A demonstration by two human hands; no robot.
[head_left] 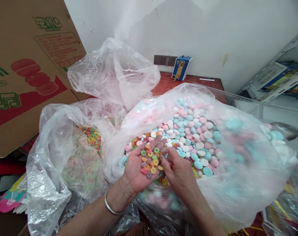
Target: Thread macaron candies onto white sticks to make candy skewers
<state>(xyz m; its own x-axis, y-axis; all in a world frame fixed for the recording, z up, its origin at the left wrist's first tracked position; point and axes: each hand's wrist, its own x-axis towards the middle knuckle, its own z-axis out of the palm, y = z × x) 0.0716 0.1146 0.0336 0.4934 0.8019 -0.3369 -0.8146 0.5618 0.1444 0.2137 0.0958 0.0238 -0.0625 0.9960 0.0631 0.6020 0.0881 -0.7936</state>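
Note:
My left hand (139,170) is palm up with its fingers outstretched, holding a small heap of colourful cereal rings (150,160). Above that palm, at its right side, my right hand (179,167) has its thumb and fingertips drawn together; whatever is between them is hidden. Both hands are over an open clear plastic bag (237,183) full of pink, blue and white rounded discs (198,144) that look like sweets. More cereal rings lie among the discs around my hands. To the left, another clear bag (50,154) contains many small cereal rings (92,137).
A large printed cardboard box (28,65) stands at the left. Behind the bags, a blue-and-white device (181,68) sits on a reddish wooden table (200,82) by wall sockets (165,60). A white rack (274,95) is at the right.

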